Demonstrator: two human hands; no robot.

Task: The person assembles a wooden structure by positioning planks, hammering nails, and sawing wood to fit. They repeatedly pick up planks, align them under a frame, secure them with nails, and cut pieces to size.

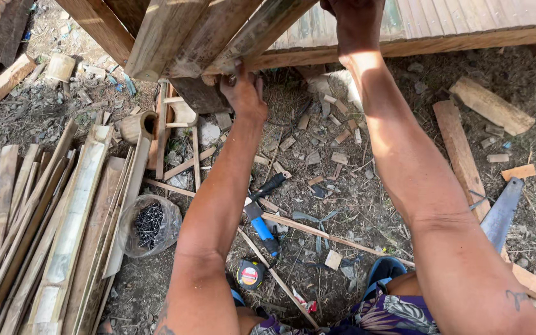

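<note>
- Overhead, left hand (243, 93) presses curled fingers against split bamboo slat (262, 31); grip closure unclear.
- Right hand (358, 22) clasps the frame's wooden rail (404, 46).
- Slat: probably light, stiff, splintery; hold by edges.

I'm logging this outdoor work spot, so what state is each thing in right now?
Left hand: gripping the end of a slanted bamboo slat.
Right hand: raised on the slatted platform edge.
Clear plastic bag of dark nails: open, on the ground.
Blue-handled hammer: lying flat.
Yellow-and-black tape measure: lying on the ground.
Grey hand saw blade: lying flat.
Split bamboo strips: piled lengthwise.
</note>
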